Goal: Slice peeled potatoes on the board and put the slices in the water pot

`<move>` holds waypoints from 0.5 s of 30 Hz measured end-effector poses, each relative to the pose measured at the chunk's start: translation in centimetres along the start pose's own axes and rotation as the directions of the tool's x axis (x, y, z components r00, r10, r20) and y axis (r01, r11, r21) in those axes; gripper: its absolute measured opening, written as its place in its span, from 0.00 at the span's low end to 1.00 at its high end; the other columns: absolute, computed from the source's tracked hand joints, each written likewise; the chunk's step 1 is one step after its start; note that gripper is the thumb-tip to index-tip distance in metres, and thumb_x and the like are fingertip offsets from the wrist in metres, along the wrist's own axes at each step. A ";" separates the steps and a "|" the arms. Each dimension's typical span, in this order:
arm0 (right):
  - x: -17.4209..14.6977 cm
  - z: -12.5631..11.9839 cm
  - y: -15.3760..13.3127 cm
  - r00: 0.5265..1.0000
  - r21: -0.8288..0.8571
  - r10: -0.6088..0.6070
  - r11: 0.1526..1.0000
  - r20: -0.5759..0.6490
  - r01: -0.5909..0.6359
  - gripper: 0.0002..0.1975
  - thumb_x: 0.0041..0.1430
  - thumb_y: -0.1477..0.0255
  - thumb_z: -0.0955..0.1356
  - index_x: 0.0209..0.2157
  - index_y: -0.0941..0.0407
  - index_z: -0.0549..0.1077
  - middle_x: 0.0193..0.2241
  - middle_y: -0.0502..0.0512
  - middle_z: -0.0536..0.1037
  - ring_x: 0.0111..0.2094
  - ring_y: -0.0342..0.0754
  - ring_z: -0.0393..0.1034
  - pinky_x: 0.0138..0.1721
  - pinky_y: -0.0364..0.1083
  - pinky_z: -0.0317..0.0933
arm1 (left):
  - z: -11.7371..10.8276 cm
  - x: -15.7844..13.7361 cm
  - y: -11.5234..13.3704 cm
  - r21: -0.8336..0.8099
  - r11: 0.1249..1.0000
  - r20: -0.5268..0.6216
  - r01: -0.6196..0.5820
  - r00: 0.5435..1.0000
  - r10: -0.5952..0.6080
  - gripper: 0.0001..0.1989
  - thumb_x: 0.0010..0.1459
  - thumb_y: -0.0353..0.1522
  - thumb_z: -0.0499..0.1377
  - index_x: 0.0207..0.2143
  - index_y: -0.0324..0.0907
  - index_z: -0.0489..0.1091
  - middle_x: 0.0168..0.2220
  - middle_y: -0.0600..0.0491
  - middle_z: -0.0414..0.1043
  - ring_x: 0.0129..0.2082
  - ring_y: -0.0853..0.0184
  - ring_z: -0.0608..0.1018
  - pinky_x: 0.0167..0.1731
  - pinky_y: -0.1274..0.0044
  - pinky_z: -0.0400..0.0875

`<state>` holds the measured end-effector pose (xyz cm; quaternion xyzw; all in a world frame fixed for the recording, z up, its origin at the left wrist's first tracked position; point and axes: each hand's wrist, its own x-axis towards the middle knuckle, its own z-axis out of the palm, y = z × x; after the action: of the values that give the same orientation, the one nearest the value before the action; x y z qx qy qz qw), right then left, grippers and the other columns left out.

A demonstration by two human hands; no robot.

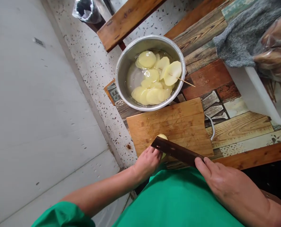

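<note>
The patchwork wood-print tabletop (244, 126) spreads ahead of both hands, its near edge running just past the right hand (222, 183). Beyond the hands, the round steel bowl (123, 67) of water holds pale potato slices (152, 83), some threaded on a thin wooden skewer (186, 82); it touches the far edge of the rectangular bamboo cutting board (173, 121), a short reach for dropping slices in. The board lies bare between the bowl and the hands, leaving open room. The dark flat-bladed cleaver (175, 151) is gripped in the closed right hand, slanting toward the left hand (147, 162), whose curled fingers pin a small peeled potato (162, 137) at the board's near edge.
</note>
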<state>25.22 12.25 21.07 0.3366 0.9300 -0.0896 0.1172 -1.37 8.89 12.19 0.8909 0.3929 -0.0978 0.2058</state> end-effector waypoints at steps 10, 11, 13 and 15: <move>0.4 0.7 1.5 0.997 0.059 -0.049 0.997 -0.054 0.052 0.19 0.52 0.86 0.56 0.44 0.62 0.67 0.30 0.66 0.80 0.21 0.49 0.71 0.19 0.44 0.65 | 0.3 -0.2 -0.2 0.049 0.998 -0.095 -0.027 0.995 0.031 0.18 0.63 0.23 0.47 0.48 0.35 0.73 0.44 0.43 0.77 0.41 0.60 0.79 0.49 0.68 0.73; 0.3 0.9 1.5 0.998 0.069 -0.040 0.997 -0.052 0.044 0.19 0.52 0.86 0.56 0.44 0.62 0.67 0.30 0.66 0.80 0.21 0.49 0.72 0.19 0.45 0.66 | 0.3 -0.2 -0.2 0.040 0.999 -0.108 -0.030 0.994 0.034 0.18 0.63 0.23 0.47 0.48 0.34 0.73 0.45 0.42 0.77 0.43 0.60 0.79 0.50 0.67 0.72; 0.2 1.2 1.4 0.999 0.088 -0.022 0.996 -0.036 0.026 0.19 0.52 0.87 0.56 0.43 0.61 0.67 0.29 0.64 0.80 0.22 0.49 0.72 0.21 0.45 0.67 | 0.3 -0.2 -0.3 0.023 0.999 -0.144 -0.027 0.989 0.030 0.18 0.63 0.23 0.48 0.48 0.34 0.73 0.47 0.41 0.76 0.48 0.58 0.78 0.53 0.66 0.71; 0.1 1.5 1.2 0.999 0.123 0.034 0.992 -0.018 -0.032 0.19 0.52 0.87 0.56 0.41 0.59 0.68 0.28 0.60 0.79 0.21 0.48 0.70 0.23 0.45 0.66 | 0.3 -0.1 -0.3 0.022 1.000 -0.199 -0.015 0.980 0.019 0.17 0.64 0.24 0.48 0.47 0.34 0.74 0.47 0.41 0.76 0.50 0.57 0.77 0.54 0.66 0.71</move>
<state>26.16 12.87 19.54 0.3593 0.9182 -0.1414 0.0882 -1.67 8.90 11.86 0.9016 0.4029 -0.0102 0.1570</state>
